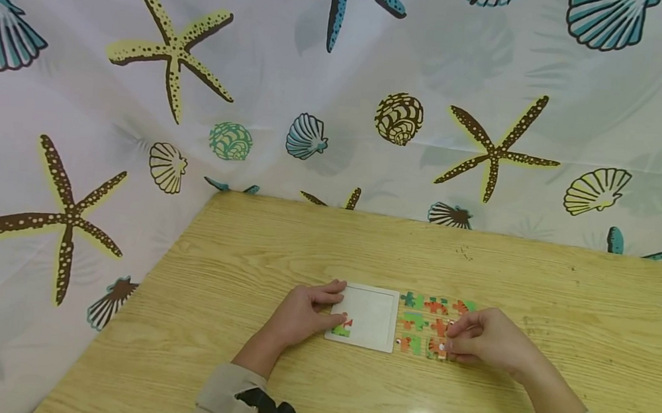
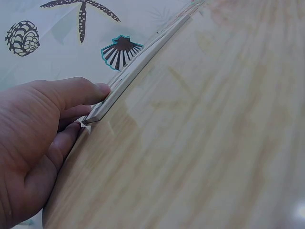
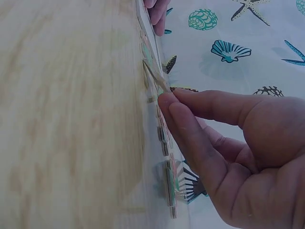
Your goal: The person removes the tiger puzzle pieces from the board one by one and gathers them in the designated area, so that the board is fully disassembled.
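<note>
A white puzzle tray (image 1: 373,317) lies flat on the table, with one green-and-red piece (image 1: 341,330) in its near left corner. My left hand (image 1: 299,313) holds the tray at its left side, thumb on top and the other fingers at the edge. In the left wrist view, that thumb (image 2: 90,92) presses on the tray's rim (image 2: 107,106). My right hand (image 1: 491,340) pinches a jigsaw piece (image 3: 156,78) between thumb and fingertips, tilted up from the others. Its printed side is mostly hidden in the right wrist view.
Several loose orange-and-green jigsaw pieces (image 1: 413,321) lie in rows right of the tray, some partly behind my right hand. The wooden table (image 1: 304,237) ends at a curtain (image 1: 348,155) printed with shells and starfish, behind and to the left.
</note>
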A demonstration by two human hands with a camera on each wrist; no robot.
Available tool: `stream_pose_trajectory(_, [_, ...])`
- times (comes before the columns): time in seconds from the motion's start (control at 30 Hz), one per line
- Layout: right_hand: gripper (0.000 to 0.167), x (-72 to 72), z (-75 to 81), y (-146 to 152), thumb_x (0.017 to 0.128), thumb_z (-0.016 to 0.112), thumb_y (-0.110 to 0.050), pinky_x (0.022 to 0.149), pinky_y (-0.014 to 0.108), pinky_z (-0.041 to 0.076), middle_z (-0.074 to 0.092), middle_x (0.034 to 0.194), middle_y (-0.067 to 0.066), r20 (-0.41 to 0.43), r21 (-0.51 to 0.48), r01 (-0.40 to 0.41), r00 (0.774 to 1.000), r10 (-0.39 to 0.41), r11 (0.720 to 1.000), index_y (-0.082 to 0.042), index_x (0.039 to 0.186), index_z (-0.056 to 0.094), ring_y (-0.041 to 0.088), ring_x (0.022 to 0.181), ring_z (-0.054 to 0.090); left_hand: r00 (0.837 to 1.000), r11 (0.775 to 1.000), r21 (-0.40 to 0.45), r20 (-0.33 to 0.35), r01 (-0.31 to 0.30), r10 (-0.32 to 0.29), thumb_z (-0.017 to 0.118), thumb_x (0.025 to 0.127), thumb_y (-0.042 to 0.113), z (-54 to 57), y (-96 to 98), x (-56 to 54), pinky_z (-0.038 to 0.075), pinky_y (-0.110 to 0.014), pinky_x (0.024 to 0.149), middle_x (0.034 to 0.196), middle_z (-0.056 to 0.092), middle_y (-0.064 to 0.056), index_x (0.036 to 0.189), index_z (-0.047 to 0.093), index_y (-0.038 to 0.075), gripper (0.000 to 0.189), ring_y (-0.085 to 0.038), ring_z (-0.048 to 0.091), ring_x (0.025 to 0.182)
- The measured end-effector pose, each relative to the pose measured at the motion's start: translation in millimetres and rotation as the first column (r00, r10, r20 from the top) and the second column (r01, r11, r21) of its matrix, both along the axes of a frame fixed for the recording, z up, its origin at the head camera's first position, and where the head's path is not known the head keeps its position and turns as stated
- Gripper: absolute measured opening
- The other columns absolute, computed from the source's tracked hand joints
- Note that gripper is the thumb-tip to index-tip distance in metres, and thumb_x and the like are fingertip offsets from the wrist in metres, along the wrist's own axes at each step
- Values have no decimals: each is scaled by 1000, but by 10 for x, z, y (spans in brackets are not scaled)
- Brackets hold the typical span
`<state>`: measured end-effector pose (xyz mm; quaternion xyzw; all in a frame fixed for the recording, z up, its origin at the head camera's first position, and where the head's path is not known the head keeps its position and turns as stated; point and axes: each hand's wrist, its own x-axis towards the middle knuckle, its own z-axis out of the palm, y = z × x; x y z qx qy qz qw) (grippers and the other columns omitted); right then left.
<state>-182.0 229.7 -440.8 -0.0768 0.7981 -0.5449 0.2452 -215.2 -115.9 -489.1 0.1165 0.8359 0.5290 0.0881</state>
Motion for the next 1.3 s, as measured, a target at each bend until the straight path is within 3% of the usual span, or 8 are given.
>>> stream_pose_trajectory(0.23, [20,48,12,-87,85,77,-4,67,31,63,73,85,10,-58,118,67,997,-60,991,8,97,65,18,78,73,1000,1000,2,3,0,0,80,85,15,-3,-1,5,39,-40,117,145,57,3,127,68,2,45,-17,42,144])
stream_pose_trajectory(0.43, [20,53,47,-134,79,83,-8,59,28,58,70,74,5,-148,273,110,986,-71,956,0,86,66,14,66,67,1000,1000,6,0,4,-4,80,85,15,-9,-13,1,40,-40,116,145,57,3,127,68,3,46,-17,42,144])
stream_pose_trajectory(0.7, [23,6,58,-98,77,86,-13,61,29,55,72,79,3,-152,330,80,988,-31,941,-2,89,68,14,68,65,1000,1000,-5,-9,10,-10,80,85,16,-6,-9,10,38,-40,117,146,56,3,126,68,1,45,-18,41,145])
stream_pose_trajectory(0.8, [23,-11,75,-94,78,86,-16,63,30,56,74,83,2,-158,328,63,987,-11,942,-3,91,72,14,71,66,1000,1000,-8,-12,10,-10,80,86,15,5,-10,12,39,-39,117,146,56,3,126,68,1,44,-17,41,145])
stream_pose_trajectory(1.03, [18,-31,95,-145,83,81,-12,69,32,62,76,91,7,-103,205,34,995,-13,978,0,95,76,18,76,72,1000,1000,-15,-8,2,-3,78,88,16,21,-6,10,38,-38,117,145,57,5,126,69,3,42,-16,42,144])
stream_pose_trajectory(1.3, [23,-46,175,-289,85,79,-13,69,34,62,76,84,10,-111,128,6,994,8,992,5,99,73,19,72,71,1000,1000,-21,-29,-7,6,70,94,9,35,7,30,44,-35,112,144,58,2,125,69,3,32,-17,44,143])
